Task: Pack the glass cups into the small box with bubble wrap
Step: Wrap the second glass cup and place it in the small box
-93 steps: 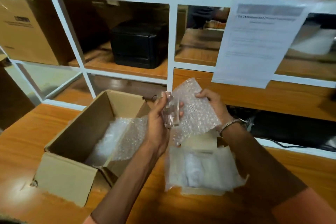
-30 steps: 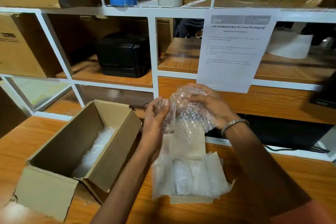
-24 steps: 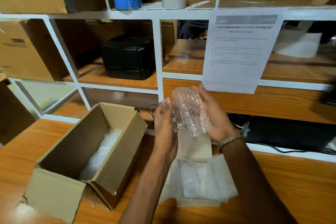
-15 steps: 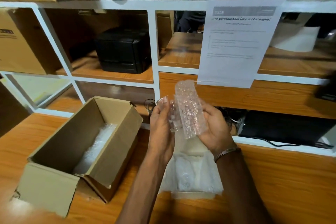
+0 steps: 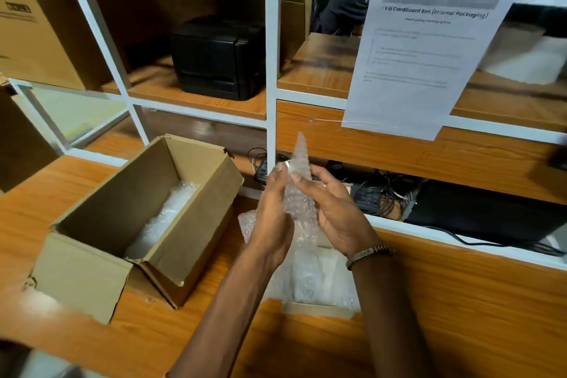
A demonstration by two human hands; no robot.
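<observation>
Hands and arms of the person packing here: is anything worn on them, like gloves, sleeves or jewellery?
No gloves: the left hand and right hand are bare, as are both forearms. The right wrist carries a slim metal bracelet. No sleeves show in the head view.

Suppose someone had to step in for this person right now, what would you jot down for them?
Left hand and right hand: both hold one bubble-wrapped glass cup upright between them, above the table; loose wrap sticks up past the fingers.
Small box: open on the table to the left, with bubble wrap lying inside.
More bubble wrap sheets lie under the hands.
Done: this cup looks mostly wrapped.
Left: finish the wrap, set it in the box.
</observation>
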